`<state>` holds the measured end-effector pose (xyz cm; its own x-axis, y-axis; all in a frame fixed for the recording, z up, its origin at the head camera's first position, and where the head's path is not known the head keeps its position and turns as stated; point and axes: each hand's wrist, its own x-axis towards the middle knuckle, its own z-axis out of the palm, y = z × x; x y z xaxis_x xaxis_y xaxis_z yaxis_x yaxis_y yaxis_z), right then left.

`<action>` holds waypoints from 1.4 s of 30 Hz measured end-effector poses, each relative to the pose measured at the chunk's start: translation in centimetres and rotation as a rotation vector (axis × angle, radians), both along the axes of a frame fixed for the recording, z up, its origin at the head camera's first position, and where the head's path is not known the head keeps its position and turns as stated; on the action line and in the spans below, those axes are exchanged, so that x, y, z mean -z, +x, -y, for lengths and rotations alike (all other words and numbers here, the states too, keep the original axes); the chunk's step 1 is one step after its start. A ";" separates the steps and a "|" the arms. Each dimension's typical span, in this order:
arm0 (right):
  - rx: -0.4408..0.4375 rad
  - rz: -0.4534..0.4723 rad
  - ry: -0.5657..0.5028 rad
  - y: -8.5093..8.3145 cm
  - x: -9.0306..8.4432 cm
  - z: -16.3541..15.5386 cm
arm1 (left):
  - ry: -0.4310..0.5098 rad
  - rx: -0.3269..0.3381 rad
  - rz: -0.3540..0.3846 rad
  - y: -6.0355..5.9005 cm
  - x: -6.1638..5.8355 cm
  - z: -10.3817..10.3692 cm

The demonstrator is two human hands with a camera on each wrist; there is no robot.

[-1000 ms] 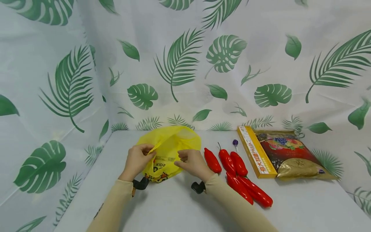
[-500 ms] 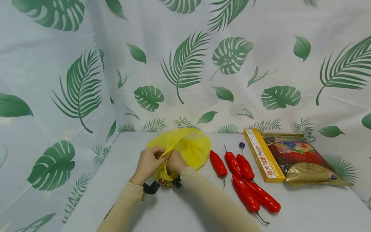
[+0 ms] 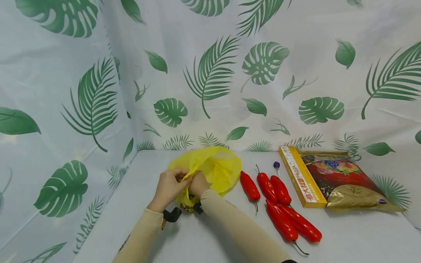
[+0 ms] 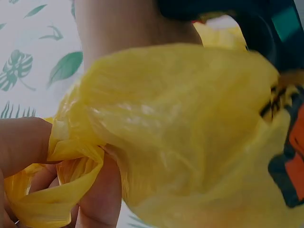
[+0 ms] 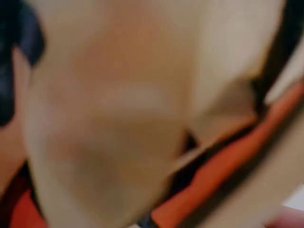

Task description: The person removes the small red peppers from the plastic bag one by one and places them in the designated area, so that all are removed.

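Both hands meet at the yellow bag (image 3: 213, 170) on the counter (image 3: 204, 237); my left hand (image 3: 168, 188) pinches its gathered edge to part the film, right hand (image 3: 198, 183) curls onto it; peppers (image 3: 279, 204) at three o'clock.

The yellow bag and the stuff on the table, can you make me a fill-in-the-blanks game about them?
1. Both hands, the left hand and the right hand, pinch a plastic bag whose colour is ____.
2. The peppers lying right of the bag are ____.
3. The long yellow box shows the printed word ____.
4. The box touches a shiny snack ____ on its right.

Missing words: yellow; red; PASTA; packet
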<state>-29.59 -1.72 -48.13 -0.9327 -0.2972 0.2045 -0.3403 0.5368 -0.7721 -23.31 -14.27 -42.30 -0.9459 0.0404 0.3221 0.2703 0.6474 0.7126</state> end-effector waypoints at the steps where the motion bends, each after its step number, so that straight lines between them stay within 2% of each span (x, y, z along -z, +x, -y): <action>1: -0.002 -0.023 0.029 -0.1 -0.1 -0.2 | -0.003 -0.004 -0.002 0.0 0.1 0.0; 4: -0.026 -0.052 0.093 0.1 -0.6 -1.1 | -0.021 -0.018 -0.011 -0.1 0.2 0.3; 9: -0.053 0.036 0.093 1.4 -2.2 -3.1 | -0.046 -0.029 -0.020 -0.3 0.3 0.6; 19: -0.017 0.178 0.070 2.6 -4.1 -7.1 | -0.101 -0.066 -0.018 -0.4 0.2 1.1; 24: 0.003 0.202 0.055 3.5 -4.2 -9.8 | -0.116 -0.072 -0.010 -0.3 0.3 1.3; 33: 0.071 0.218 0.097 5.6 -3.9 -13.6 | -0.138 -0.107 0.007 -0.3 0.4 2.0; 42: 0.116 0.187 0.153 10.0 -3.0 -17.7 | -0.131 -0.120 0.016 -0.3 0.4 2.3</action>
<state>-19.62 15.95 -45.10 -0.9797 -0.1999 -0.0138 -0.1285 0.6795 -0.7223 -23.62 -16.61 -42.66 -0.9513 -0.0329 0.3065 0.1745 0.7621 0.6235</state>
